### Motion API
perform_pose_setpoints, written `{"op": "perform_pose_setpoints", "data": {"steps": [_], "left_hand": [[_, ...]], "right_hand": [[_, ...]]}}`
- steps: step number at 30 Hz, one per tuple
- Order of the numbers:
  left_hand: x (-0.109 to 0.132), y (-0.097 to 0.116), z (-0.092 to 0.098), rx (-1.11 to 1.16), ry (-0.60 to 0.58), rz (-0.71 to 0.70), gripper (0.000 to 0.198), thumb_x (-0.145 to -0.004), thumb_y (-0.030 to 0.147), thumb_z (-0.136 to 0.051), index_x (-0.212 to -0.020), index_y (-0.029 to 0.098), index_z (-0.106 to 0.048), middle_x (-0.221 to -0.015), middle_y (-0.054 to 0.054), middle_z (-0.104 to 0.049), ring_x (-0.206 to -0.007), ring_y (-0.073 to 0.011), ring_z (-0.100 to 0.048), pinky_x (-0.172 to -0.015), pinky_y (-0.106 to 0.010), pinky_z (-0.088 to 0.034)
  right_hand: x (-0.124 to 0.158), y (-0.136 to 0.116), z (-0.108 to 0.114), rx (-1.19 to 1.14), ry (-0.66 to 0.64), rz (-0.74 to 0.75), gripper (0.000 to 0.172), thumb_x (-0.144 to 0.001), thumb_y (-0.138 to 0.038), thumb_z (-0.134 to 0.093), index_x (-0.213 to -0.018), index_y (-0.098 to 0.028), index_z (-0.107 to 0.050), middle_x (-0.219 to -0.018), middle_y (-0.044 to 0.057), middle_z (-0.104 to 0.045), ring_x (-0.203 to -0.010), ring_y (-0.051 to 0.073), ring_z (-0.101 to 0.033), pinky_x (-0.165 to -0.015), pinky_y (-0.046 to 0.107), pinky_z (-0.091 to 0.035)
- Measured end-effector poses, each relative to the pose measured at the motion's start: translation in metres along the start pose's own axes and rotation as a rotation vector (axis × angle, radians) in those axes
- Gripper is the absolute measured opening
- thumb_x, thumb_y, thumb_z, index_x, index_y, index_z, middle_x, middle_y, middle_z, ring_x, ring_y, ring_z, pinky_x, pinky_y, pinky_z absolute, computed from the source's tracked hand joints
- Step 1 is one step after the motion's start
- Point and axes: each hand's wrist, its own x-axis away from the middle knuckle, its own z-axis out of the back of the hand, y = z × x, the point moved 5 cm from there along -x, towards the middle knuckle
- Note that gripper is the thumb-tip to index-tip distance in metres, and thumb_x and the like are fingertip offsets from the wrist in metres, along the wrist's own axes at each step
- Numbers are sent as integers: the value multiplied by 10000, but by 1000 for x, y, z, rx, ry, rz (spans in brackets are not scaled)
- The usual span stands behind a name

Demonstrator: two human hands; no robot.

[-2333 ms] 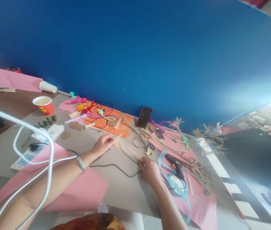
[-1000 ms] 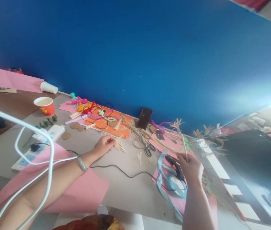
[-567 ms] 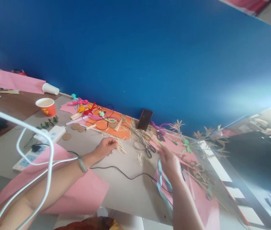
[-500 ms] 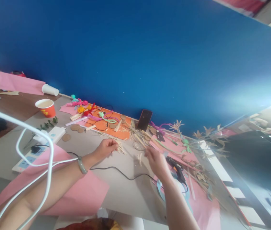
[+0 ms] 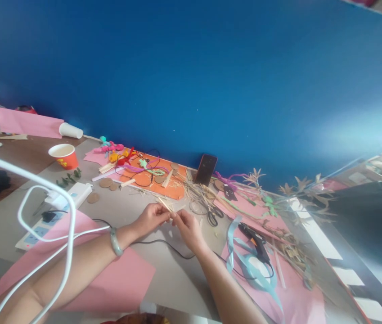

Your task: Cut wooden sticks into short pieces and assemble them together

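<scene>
My left hand (image 5: pixel 153 219), with a pale bangle (image 5: pixel 116 242) at its wrist, pinches a small bundle of thin, straw-coloured strips (image 5: pixel 164 204) above the grey tabletop (image 5: pixel 180 281). My right hand (image 5: pixel 188 228) meets it from the right, its thumb and fingers closed at the lower end of the strips. The fingertips of both hands nearly touch, and they partly hide the bundle. Black-handled scissors (image 5: pixel 213 218) lie just beyond my right hand, among loose dry stalks (image 5: pixel 199 192).
A black glue gun (image 5: pixel 256 240) and pale blue ribbon (image 5: pixel 241 252) lie at right on pink paper (image 5: pixel 298 297). A red paper cup (image 5: pixel 66 157) and white power strip (image 5: pixel 79 193) stand at left. A phone (image 5: pixel 206 169) leans on the blue wall (image 5: pixel 191 81). White cable (image 5: pixel 71 234) crosses the left foreground.
My right hand has moved left from the dry stalks to join my left hand at the strips. The scissors now show on the table where that hand was. My left hand has shifted slightly.
</scene>
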Motion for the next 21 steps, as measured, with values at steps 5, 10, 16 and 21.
{"op": "perform_pose_setpoints", "data": {"steps": [5,10,16,21], "left_hand": [[1,-1,-1,-11,1,-20,294,-751,398,-634,-712,110,-594,-618,-12,-584,-502,-72,-437,-491,-199,-327],[3,4,-3,-47,-32,-30,301,-774,405,-616,-744,106,-599,-652,-22,-589,-543,-83,-463,-530,-204,-360],[5,14,-5,-70,-63,-95,271,-793,384,-602,-749,116,-602,-656,-16,-584,-581,-94,-489,-570,-214,-383],[5,17,-3,-97,-42,-70,286,-789,401,-605,-711,128,-571,-611,6,-537,-556,-85,-459,-545,-204,-373]], "right_hand": [[-1,1,-2,-56,-2,-53,410,-833,-492,-496,-567,-181,-503,-510,-31,-493,-484,92,-399,-495,222,-298],[-1,7,-5,-245,-57,-123,415,-801,-515,-540,-561,-189,-451,-483,-46,-459,-453,77,-344,-454,215,-254],[4,8,-8,-525,-162,-263,425,-764,-553,-570,-606,-193,-409,-488,-68,-427,-388,45,-229,-387,214,-120],[4,7,1,-661,-198,-316,437,-753,-515,-602,-602,-199,-341,-489,-76,-429,-368,29,-181,-388,223,-69]]}}
